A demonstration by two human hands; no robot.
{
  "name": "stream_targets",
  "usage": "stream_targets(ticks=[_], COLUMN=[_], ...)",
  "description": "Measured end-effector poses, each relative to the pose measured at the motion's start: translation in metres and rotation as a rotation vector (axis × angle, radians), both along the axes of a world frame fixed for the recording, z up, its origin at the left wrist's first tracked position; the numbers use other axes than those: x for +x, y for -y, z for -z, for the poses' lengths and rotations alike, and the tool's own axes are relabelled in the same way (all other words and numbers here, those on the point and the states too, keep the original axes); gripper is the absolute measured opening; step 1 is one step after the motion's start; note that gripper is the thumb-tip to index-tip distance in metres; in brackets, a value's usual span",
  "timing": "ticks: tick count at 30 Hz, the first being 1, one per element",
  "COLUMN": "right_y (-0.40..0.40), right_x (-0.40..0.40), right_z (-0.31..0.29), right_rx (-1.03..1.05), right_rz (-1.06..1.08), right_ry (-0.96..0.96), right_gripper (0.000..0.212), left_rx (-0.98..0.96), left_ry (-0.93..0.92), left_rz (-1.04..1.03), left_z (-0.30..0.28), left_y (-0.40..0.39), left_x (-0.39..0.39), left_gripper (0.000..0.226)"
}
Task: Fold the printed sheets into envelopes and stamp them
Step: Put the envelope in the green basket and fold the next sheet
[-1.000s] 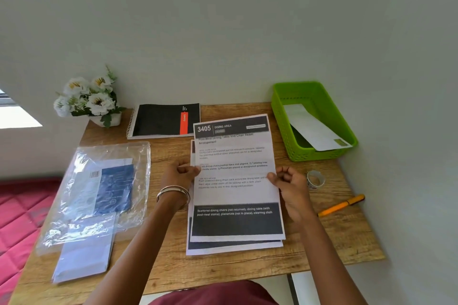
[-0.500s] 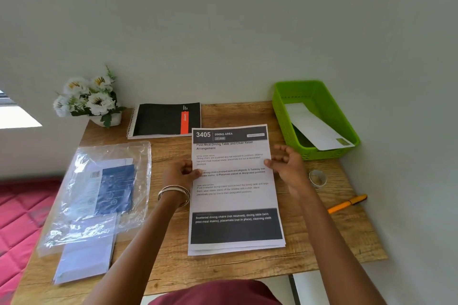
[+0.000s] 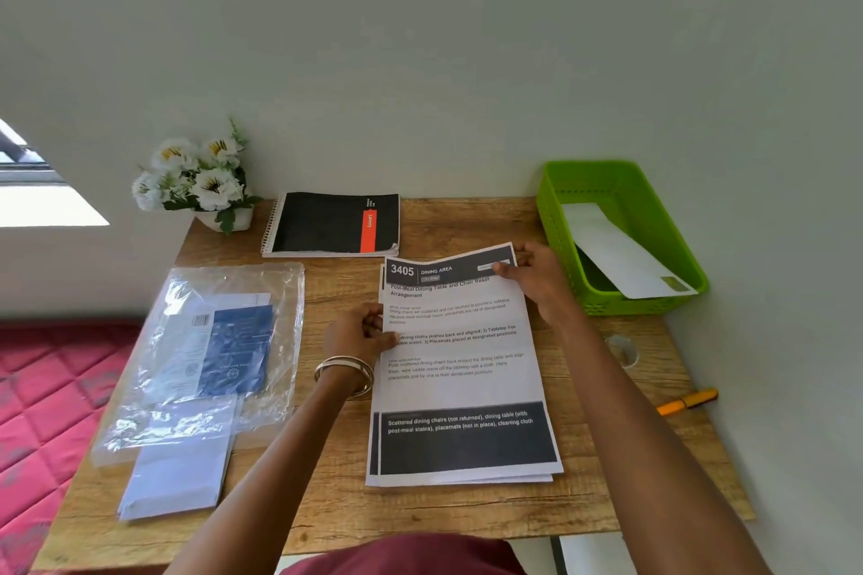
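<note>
Top sheet getting lifted at its far right corner

The printed sheets sit in a loose stack mid-table, white with a dark "3405 DINING AREA" header band and a dark block at the near end; edges of lower pages peek out at the bottom. The right hand pinches the top sheet's far right corner, thumb on top, so that end curls up a bit. The left hand grips the left edge about halfway up, fingers curled, thumb on the paper.
</note>
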State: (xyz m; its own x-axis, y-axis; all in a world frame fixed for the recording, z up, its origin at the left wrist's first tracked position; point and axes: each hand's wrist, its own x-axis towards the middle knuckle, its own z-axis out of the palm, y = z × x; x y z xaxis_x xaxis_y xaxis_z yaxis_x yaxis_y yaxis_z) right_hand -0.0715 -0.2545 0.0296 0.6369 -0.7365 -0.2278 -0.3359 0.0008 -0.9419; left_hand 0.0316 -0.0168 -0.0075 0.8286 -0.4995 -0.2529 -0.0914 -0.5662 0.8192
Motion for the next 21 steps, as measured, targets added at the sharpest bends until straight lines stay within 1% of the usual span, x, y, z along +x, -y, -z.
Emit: stream_targets(ticks=[2, 5, 8, 10, 14, 16, 18, 19, 21], right_y=[0.004, 0.009, 0.004, -0.004, -0.014, -0.019, -0.024, -0.026, -0.029], right_x=[0.001, -0.002, -0.014, -0.023, -0.036, -0.04, -0.043, -0.045, -0.047], right_z=[0.0, -0.001, -0.003, 0.0, 0.016, 0.024, 0.031, 0.034, 0.039], right_rx=[-0.096, -0.238, -0.403, -0.5, -0.6, -0.664, -0.741, -0.766, -0.78], right_rz=[-0.011, -0.054, -0.168, -0.205, -0.151, -0.151, -0.204, -0.238, -0.297], right_ry=[-0.049, -0.109, -0.125, -0.093, -0.017, 0.007, -0.023, -0.065, -0.136], right_gripper=[0.019, 0.021, 0.017, 0.019, 0.027, 0.035, 0.038, 0.038, 0.038], left_rx=[0.014, 0.039, 0.053, 0.035, 0.022, 0.029, 0.023, 0.021, 0.044], left_ry=[0.021, 0.041, 0.067, 0.084, 0.116, 0.134, 0.182, 0.228, 0.358], left_rz=[-0.006, -0.013, -0.027, -0.059, -0.094, -0.11, -0.127, -0.119, -0.039], left_z=[0.0, 0.003, 0.005, 0.007, 0.008, 0.008, 0.007, 0.007, 0.009], left_y=[0.001, 0.002, 0.004, 0.005, 0.005, 0.004, 0.004, 0.004, 0.001], left_x=[0.0, 0.001, 0.0, -0.002, -0.004, -0.005, -0.007, -0.009, -0.013], left_gripper=[0.035, 0.034, 0.037, 0.043, 0.054, 0.067, 0.081, 0.084, 0.076])
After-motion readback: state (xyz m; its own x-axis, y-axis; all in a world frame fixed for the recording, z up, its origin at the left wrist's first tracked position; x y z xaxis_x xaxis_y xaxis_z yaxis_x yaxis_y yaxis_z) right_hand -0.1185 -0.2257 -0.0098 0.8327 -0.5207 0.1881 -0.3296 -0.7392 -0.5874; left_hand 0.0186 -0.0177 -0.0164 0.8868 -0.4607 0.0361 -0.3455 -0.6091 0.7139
